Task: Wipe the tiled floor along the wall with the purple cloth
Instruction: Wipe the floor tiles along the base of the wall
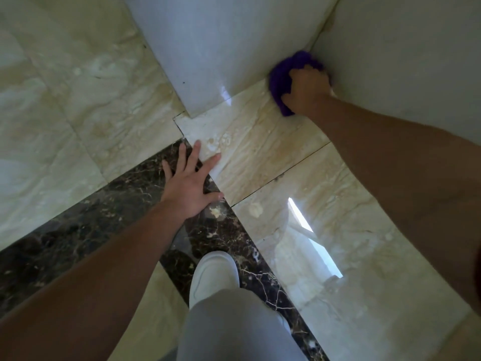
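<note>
Because the wipe has reached the inside corner, items are entered as they lie there.

1. Purple cloth (283, 74): bunched into a wad, on the beige floor tile (260, 142) where floor meets wall, jammed into the corner between the grey-white wall panel (216, 61) and the white side wall (406, 61). Bunching prob. serves to push fabric into the seam; a flat cloth would ride over it. Part of cloth hidden under the hand.

2. Right hand (307, 92): on top of cloth, fingers clenched round the wad, knuckles up, pressing down & fwd. Arm reaches out long from lower right of view, nearly straight, wrist in line w/ forearm. Looks like the far end of a stroke, though direction can't be told. Slight blur here.

3. Left hand (190, 186): flat on floor, fingers released & splayed, holding nothing. Palm sits on the dark marble strip (91, 217), fingertips over onto the beige tile. Well apart from cloth. Judged a prop: takes body weight while the other arm stretches. Arm straight, elbow extended.

4. White shoe (213, 277) & grey trouser leg (234, 327): foot on dark strip, behind the left hand; person crouched or leaning low.

5. Floor cond.: glossy, window glare on near tile. Pale blotches near left fingertips & by the joint; wet or stain, can't tell.

Est. progress: corner in hand; run of floor along the wall edge prob. remains.
</note>
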### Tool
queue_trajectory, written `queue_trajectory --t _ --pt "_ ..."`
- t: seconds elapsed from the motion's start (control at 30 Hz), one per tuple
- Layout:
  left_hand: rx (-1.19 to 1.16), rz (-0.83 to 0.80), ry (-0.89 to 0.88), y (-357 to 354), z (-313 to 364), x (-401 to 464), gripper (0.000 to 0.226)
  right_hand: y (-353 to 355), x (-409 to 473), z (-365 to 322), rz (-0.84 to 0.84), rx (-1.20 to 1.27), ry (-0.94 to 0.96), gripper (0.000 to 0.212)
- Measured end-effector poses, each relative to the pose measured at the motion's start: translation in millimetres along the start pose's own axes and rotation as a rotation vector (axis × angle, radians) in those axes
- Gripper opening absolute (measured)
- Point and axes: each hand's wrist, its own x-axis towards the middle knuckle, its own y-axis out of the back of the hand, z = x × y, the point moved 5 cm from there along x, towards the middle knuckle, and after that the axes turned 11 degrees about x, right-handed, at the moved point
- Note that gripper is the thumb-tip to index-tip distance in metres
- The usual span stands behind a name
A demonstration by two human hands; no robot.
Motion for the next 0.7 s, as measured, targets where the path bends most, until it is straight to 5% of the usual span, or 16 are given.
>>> queue_trajectory --t 0.13,0.23,0.37,0.53,0.7 --pt "-0.026 0.24 0.104 16.6 -38.0 -22.8 0.062 -22.7 -37.6 -36.1 0.011 0.118 0.196 0.051" --pt "0.019 0.105 0.328 1.9 -97.3 -58.1 0.09 -51.6 -64.2 -87.2 -0.075 0.167 0.263 0.063" --pt "-0.036 -0.139 0.357 -9.6 -139.1 -77.7 0.113 -47.4 -59.3 -84.8 -0.174 0.118 0.301 0.072" --pt "-0.057 -0.157 0.327 -21.7 -136.1 -74.4 0.121 -14.7 -14.4 -0.9 -0.15 0.18 0.048 0.084" --pt "-0.032 -0.12 0.34 -29.4 -131.9 -73.8 0.119 -38.2 -36.4 -45.4 0.004 0.23 0.014 0.073"
